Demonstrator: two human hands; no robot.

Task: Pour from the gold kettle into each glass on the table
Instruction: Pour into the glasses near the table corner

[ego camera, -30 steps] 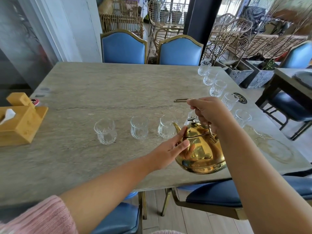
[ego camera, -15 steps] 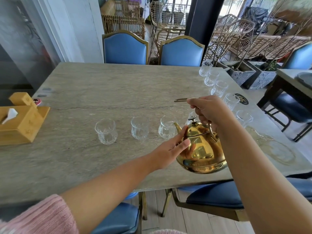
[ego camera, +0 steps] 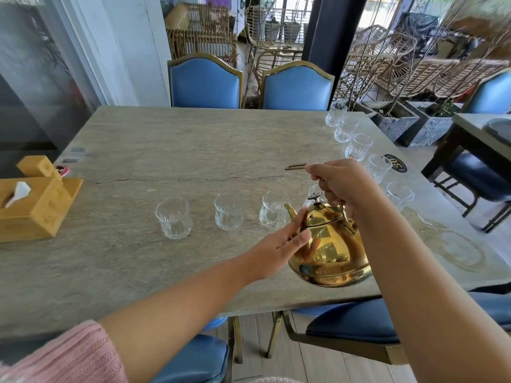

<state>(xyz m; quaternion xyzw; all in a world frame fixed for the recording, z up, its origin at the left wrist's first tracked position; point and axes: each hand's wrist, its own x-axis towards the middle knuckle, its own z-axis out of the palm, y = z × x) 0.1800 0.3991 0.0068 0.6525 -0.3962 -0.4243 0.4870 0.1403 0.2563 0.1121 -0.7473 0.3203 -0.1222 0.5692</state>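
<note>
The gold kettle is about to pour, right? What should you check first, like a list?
1. Right hand grips the gold kettle by its handle: ok.
2. Left hand steadies the kettle's side near the lid: ok.
3. Lid is seated on top: ok.
4. Spout points toward the third glass in the near row: ok, though its tip is beside the rim, not clearly over it.
5. Near-row glasses stand upright on the table: ok.
6. Water already in the glasses: cannot tell, they are clear and look alike.
</note>
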